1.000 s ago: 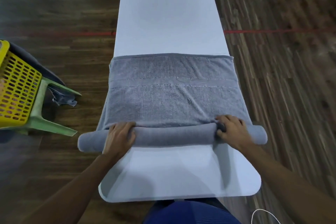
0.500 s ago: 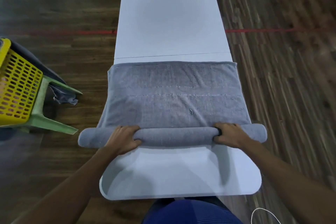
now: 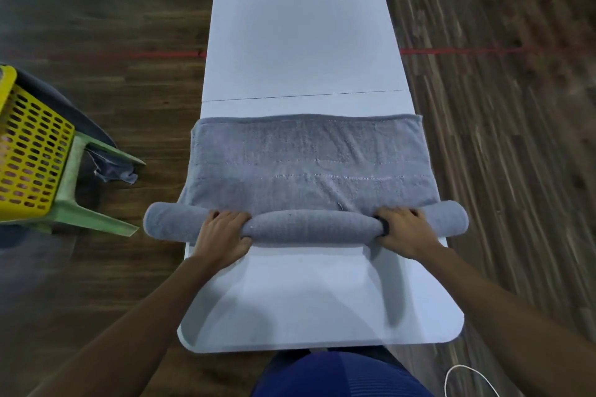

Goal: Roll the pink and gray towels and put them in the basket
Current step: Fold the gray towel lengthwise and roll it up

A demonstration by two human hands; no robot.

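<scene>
At the far left a yellow perforated basket (image 3: 35, 151) is seen resting on a green plastic stool (image 3: 80, 213), with a gray cloth (image 3: 113, 169) hanging by its leg, well apart from the white table (image 3: 300, 42). The gray towel (image 3: 306, 167) is spread across the table's middle, its near part wound into a roll whose ends overhang both table edges. The roll is clamped left of centre by the left hand (image 3: 222, 235), fingers curled together over the top and thumb tucked at the near side. Farther right it is gripped likewise by the right hand (image 3: 403, 232), and a red line (image 3: 451, 51) is seen on the wooden floor (image 3: 516, 171) beyond.
</scene>
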